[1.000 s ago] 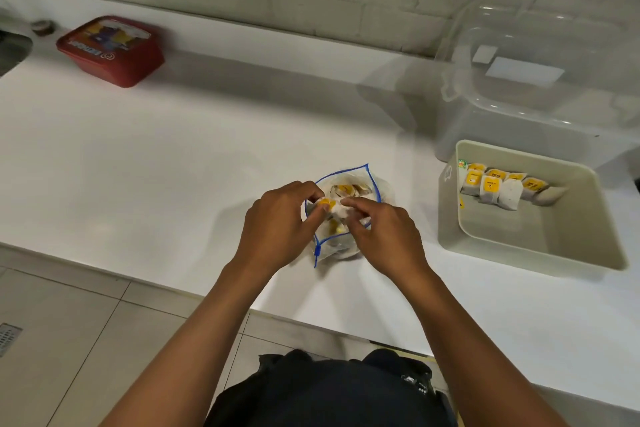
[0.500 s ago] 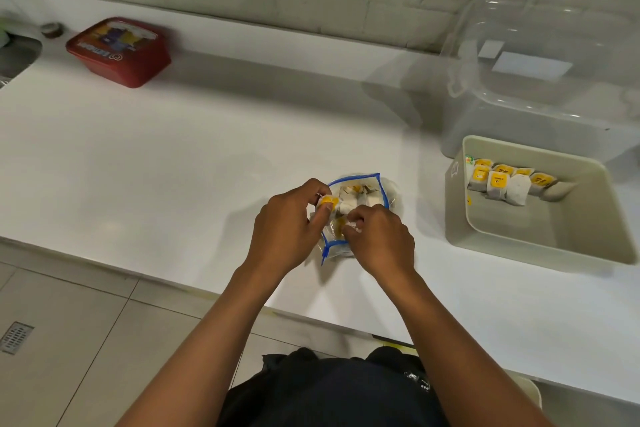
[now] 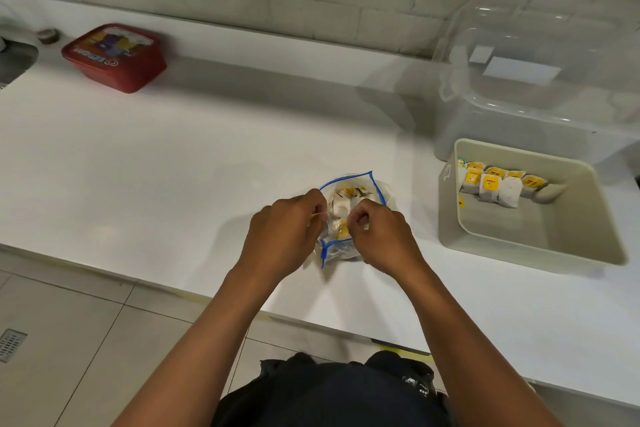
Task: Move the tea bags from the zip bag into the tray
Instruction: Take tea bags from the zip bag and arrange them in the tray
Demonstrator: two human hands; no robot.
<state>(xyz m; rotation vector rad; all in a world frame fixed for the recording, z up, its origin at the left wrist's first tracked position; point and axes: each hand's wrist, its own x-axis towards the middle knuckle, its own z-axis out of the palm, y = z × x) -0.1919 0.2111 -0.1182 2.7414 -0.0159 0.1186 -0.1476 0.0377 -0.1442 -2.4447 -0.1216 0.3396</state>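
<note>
A clear zip bag (image 3: 360,189) with a blue seal rim lies on the white counter, mouth spread wide, holding several tea bags (image 3: 343,196) with yellow tags. My left hand (image 3: 282,236) pinches the bag's left rim. My right hand (image 3: 382,236) has its fingers curled at the right side of the mouth, pinching the plastic there. A beige tray (image 3: 540,243) stands to the right with several yellow-tagged tea bags (image 3: 498,185) lined along its far wall.
A large clear plastic container (image 3: 540,80) sits behind the tray against the brick wall. A red lidded box (image 3: 116,57) stands at the back left, near a sink edge (image 3: 17,59). The counter's front edge runs just below my wrists, over a tiled floor.
Both hands have shifted slightly apart at the bag's mouth, pulling it wider. My right hand's fingers have curled tighter. The tea bags in the tray have not moved.
</note>
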